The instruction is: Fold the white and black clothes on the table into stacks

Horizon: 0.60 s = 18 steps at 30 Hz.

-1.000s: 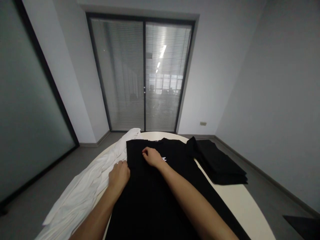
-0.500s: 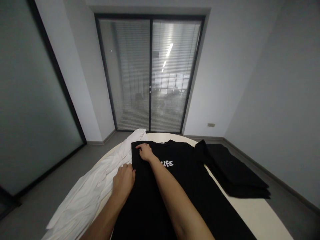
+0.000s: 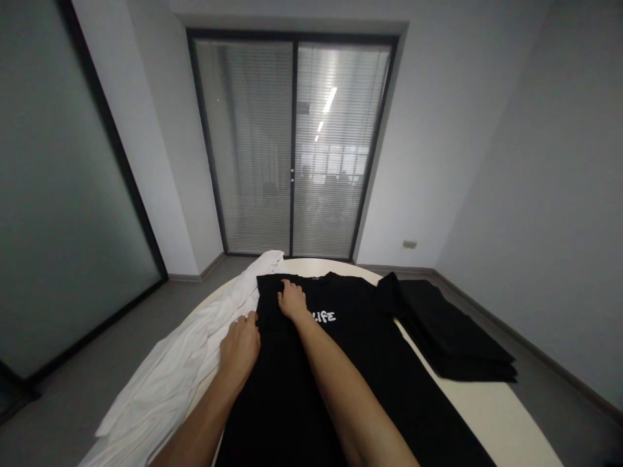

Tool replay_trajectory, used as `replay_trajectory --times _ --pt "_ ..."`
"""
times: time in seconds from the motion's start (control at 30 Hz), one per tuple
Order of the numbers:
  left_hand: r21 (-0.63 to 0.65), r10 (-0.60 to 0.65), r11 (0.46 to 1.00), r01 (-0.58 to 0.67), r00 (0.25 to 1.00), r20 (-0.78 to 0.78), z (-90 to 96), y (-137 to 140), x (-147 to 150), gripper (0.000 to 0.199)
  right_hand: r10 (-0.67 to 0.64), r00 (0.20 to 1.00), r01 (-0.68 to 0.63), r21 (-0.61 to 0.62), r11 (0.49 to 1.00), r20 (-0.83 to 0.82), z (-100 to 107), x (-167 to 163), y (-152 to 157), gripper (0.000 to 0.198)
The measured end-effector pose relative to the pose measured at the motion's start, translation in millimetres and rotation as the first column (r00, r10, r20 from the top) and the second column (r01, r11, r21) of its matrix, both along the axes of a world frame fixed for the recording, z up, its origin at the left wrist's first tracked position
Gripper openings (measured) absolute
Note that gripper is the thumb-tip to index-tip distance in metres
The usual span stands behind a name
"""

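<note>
A black T-shirt (image 3: 360, 363) with white lettering on its chest lies spread out, its collar at the far side. My left hand (image 3: 241, 344) is at the shirt's left edge, its fingers curled closed on the cloth there. Higher up, near the left shoulder, my right hand (image 3: 293, 299) rests on the shirt front with its fingers stretched out over the fabric. My right forearm crosses the chest and covers part of the lettering.
White cloth (image 3: 185, 350) lies rumpled along the left side of the pale rounded table (image 3: 491, 408). A stack of folded black clothes (image 3: 452, 331) sits to the right, touching the shirt's right sleeve. Glass doors with blinds (image 3: 292, 149) stand beyond.
My right hand has moved a little to the right along the shirt's shoulder, away from its left edge. My left hand has barely shifted.
</note>
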<state>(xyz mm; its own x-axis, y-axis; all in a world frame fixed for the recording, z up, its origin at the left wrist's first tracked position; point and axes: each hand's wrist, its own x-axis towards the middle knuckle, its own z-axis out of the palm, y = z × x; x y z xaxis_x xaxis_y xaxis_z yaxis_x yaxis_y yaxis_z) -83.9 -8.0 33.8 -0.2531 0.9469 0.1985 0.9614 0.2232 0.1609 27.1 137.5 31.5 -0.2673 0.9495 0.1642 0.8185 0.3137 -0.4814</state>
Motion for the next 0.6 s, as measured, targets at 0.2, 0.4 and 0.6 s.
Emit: replay_trajectory --times 0.2,0.4,0.6 --pt "0.024 0.042 0.999 -0.042 0.999 0.025 1.5 1.8 1.2 0.028 -0.011 1.000 0.013 0.102 0.995 -0.020 1.9 15.8 -16.6 0.043" --pt "0.048 0.093 0.994 -0.098 0.990 0.104 -4.5 10.5 -4.0 0.039 0.334 0.929 -0.338 -0.001 0.941 0.158 -10.2 22.6 -38.6 0.055" --pt "0.068 0.070 0.995 -0.077 0.992 0.103 -8.0 11.5 -5.1 0.029 0.377 0.903 -0.381 -0.021 0.924 0.207 1.6 35.2 -61.7 0.057"
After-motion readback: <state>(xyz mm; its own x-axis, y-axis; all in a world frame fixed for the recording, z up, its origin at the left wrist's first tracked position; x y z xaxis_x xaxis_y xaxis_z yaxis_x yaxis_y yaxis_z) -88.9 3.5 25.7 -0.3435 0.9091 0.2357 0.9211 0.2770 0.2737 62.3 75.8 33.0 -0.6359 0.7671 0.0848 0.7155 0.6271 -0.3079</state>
